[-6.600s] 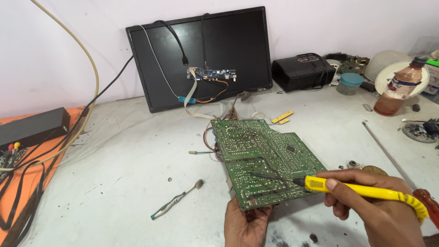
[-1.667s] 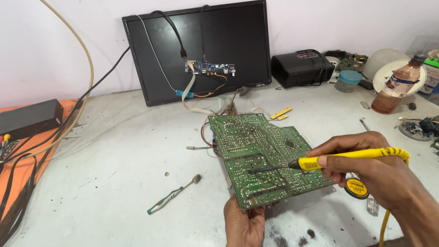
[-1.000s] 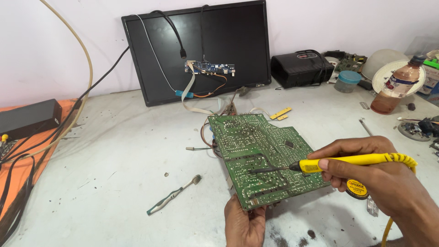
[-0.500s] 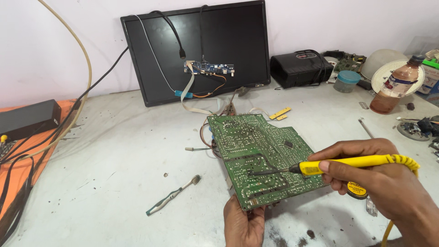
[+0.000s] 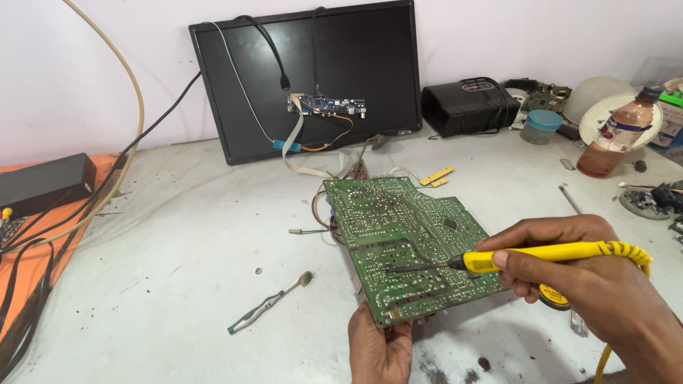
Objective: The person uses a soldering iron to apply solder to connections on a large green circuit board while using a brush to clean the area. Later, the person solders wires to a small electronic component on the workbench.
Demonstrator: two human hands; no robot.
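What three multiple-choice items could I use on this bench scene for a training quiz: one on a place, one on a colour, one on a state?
1. Where does the toothbrush lie?
A. left of the circuit board
B. on the monitor
C. in the right hand

2. What colour is the soldering iron handle?
A. red
B. yellow
C. blue

3. How is the circuit board held?
A. flat on the table
B. propped on the bottle
C. tilted up in the left hand

A: it lies on the table left of the board. B: the handle is plainly yellow. C: the left hand grips its near edge.
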